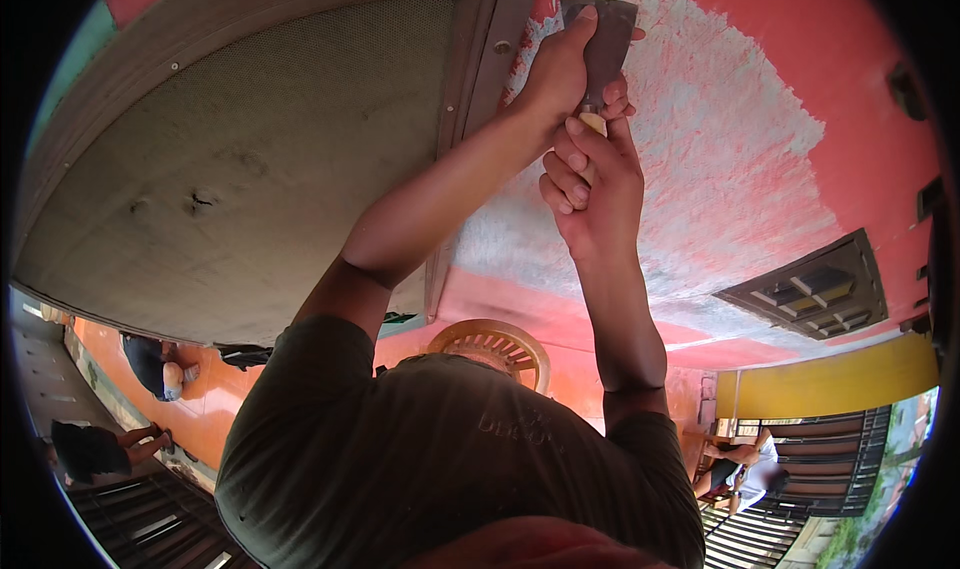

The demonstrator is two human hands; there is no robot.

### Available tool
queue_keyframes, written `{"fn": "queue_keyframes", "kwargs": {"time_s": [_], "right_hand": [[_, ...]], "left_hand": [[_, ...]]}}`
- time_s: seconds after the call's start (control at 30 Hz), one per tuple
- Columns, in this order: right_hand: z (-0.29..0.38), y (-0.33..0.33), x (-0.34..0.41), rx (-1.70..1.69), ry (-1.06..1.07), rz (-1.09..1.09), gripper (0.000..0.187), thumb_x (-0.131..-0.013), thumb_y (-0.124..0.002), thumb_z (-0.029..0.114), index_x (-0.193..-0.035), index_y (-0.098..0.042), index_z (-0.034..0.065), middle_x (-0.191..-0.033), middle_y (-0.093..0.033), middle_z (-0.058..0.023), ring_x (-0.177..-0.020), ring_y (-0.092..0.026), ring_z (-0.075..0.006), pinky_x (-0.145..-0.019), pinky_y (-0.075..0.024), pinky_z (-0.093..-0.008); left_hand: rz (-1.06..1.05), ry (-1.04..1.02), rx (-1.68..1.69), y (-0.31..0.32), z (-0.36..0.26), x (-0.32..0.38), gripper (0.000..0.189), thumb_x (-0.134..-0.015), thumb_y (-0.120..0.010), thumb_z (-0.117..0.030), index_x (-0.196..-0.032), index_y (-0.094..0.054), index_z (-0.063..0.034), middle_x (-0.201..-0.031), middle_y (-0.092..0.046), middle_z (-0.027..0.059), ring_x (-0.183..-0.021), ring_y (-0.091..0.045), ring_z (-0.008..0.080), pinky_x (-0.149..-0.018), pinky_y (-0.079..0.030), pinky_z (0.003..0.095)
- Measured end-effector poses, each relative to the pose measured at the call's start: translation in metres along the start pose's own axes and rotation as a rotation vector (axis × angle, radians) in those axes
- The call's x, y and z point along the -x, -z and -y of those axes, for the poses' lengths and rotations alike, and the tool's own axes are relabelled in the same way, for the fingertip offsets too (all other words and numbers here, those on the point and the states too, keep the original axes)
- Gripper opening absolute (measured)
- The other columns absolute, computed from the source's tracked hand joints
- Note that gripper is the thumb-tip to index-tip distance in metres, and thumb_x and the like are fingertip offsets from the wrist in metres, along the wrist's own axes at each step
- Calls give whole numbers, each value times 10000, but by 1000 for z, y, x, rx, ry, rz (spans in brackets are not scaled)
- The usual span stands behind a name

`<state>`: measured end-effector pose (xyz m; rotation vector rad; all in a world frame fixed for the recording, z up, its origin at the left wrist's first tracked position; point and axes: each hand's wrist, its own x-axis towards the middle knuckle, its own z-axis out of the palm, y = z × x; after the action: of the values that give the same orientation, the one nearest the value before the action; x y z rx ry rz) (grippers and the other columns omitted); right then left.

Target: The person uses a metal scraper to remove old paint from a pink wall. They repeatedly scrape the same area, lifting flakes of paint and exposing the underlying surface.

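A wide-bladed paint scraper (611, 40) is held up against a wall (705, 111), where a large rough patch of pale grey-white shows through pink-red paint. My right hand (600, 182) is closed around its light-coloured handle. Above it, my left hand (559, 73) holds the dark metal blade, its thumb lying on the near face and a fingertip showing past the blade's right side. The blade's broad edge points to the top of the picture, over the pale patch. Whether the edge touches the wall cannot be told.
At left, a brown frame (469, 58) edges a mesh-covered panel (300, 156) with a small tear. A wooden chair (491, 336) stands behind my shirt. A dark lattice vent (817, 287) sits at right. People are at lower left (94, 449) and lower right (750, 468), beside dark railings (825, 449).
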<state>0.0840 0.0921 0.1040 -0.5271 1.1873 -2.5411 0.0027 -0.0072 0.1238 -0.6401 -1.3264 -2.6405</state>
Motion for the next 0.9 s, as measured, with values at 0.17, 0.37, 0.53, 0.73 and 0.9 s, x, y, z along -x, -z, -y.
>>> {"fn": "queue_keyframes", "kwargs": {"time_s": [0.17, 0.37, 0.53, 0.73, 0.9], "right_hand": [[12, -5, -3, 7, 6, 16, 292, -1022, -517, 44, -1173, -499, 294, -698, -435, 27, -452, -315, -42, -380, -252, -216], [7, -3, 0, 0, -9, 29, 284, -1014, -528, 46, -1171, -496, 280, -702, -447, 30, -452, -318, -42, -388, -254, -223], [5, 1, 3, 23, -39, -22, 296, -986, -558, 39, -1182, -486, 249, -694, -451, 30, -453, -336, -45, -404, -258, -233], [2, 5, 1, 42, -21, -11, 300, -1015, -520, 36, -1175, -497, 289, -693, -433, 27, -452, -311, -43, -392, -254, -221], [6, -4, -10, 20, 17, 25, 298, -1007, -534, 36, -1169, -497, 283, -694, -440, 26, -455, -320, -42, -394, -254, -216]], "left_hand": [[-13, -26, 19, -14, -17, -3, 600, -1119, -232, -458, -1260, -611, -16, -571, -497, 70, -515, -508, 200, -668, -564, 409], [32, 23, 99, -5, -6, -2, 591, -1118, -231, -455, -1246, -618, -28, -568, -496, 70, -502, -498, 200, -655, -566, 407], [-28, -14, 35, -5, -6, 1, 582, -1121, -234, -441, -1246, -621, -27, -564, -495, 71, -492, -497, 202, -603, -560, 405], [-35, -9, -45, 7, 7, -5, 590, -1114, -283, -498, -1320, -596, -41, -562, -508, 62, -484, -509, 188, -567, -535, 374], [-89, -6, 10, -1, -9, -16, 587, -1116, -271, -490, -1346, -597, -59, -545, -498, 55, -457, -487, 177, -514, -502, 343]]}}
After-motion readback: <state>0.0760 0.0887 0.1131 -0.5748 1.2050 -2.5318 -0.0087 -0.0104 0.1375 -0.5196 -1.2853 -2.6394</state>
